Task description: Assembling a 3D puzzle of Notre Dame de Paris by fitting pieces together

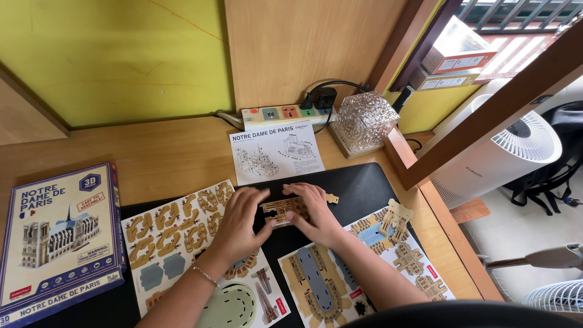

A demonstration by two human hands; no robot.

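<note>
Both hands meet over a black mat (358, 185) on a wooden desk. My left hand (240, 222) and my right hand (316, 212) together grip a small tan cardboard puzzle assembly (282, 211), fingers pressing its sides. A loose tan tab piece (331, 198) lies just right of it. Under my left forearm is a punch-out sheet of tan and grey-green parts (173, 234). Another printed parts sheet (388, 243) lies under my right forearm.
A blue puzzle box (57, 237) lies at the left. A white instruction sheet (276, 152) sits behind the mat. A power strip (279, 113) and a textured glass cube lamp (364, 121) stand at the back. A white air purifier (504, 152) stands right of the desk.
</note>
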